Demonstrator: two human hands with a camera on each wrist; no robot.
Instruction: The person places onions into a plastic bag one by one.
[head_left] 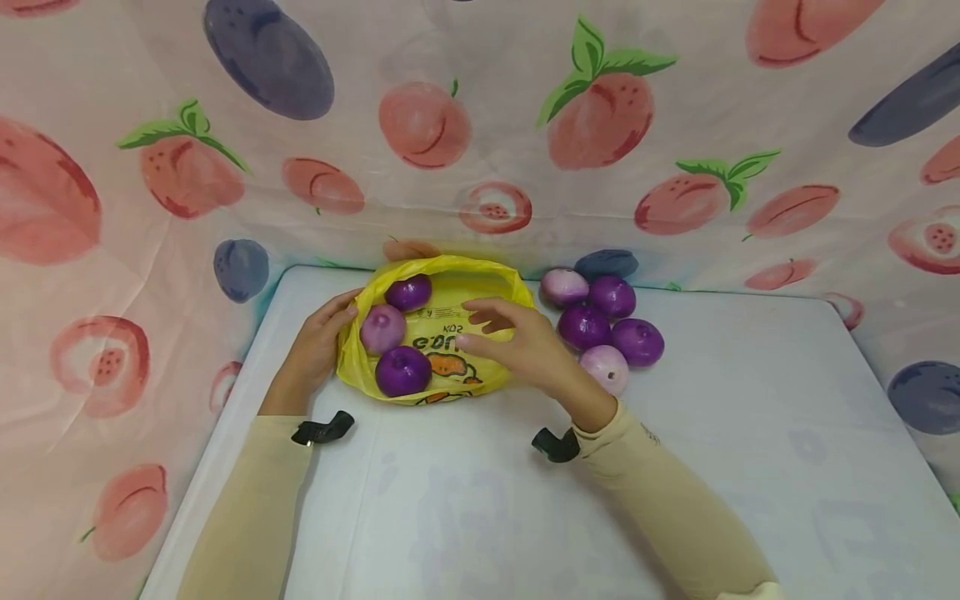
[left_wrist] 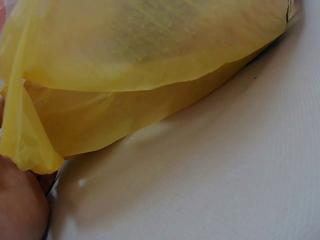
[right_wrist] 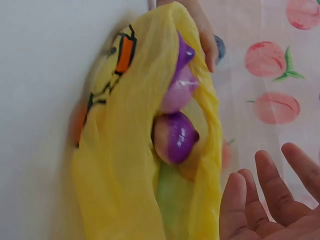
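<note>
A yellow plastic bag (head_left: 491, 375) lies on its side on the table, its mouth spread wide. Three red onions (head_left: 403, 371) sit along its left inner side, two deep purple and one paler. At the left rim my left hand (head_left: 311, 346) holds the plastic, thumb over the edge. Its wrist view shows the bag's folded edge (left_wrist: 165, 105) close up, with part of the hand at lower left. Above the bag's right half hovers my right hand (head_left: 536, 346), fingers spread and holding nothing. From the right wrist, the onions (right_wrist: 175, 137) show through the bag's opening.
Several more onions (head_left: 583, 326), purple and pale, are grouped just right of the bag. Behind the white table (head_left: 465, 500) hangs a fruit-printed cloth (head_left: 495, 125), which also runs down the left side.
</note>
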